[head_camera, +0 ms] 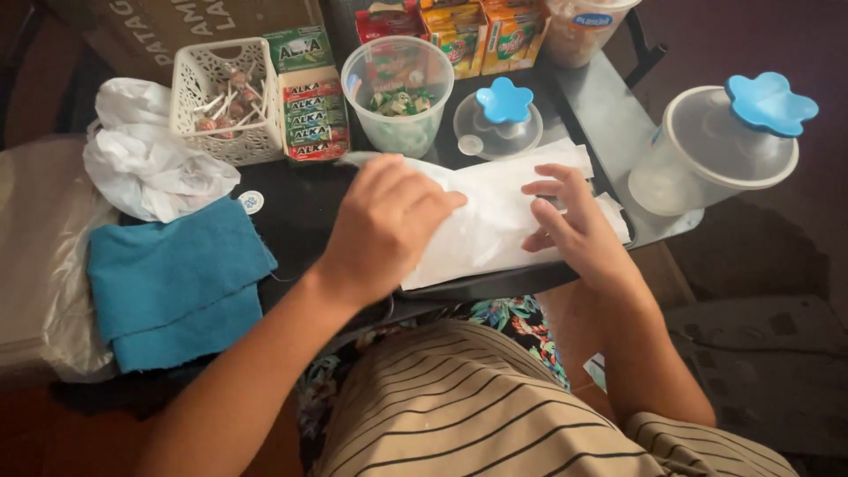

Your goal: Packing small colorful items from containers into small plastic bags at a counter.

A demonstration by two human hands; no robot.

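I see my left hand (384,225) pressing flat on a white plastic bag (495,216) spread across the counter (300,212), pinning it; just right, my right hand (574,225) spreads open fingers on it, grip holding nothing.

left hand (384,225): palm down, fingers curled | right hand (570,225): fingers spread, flat

Matt white bag (495,221), perhaps plastic.
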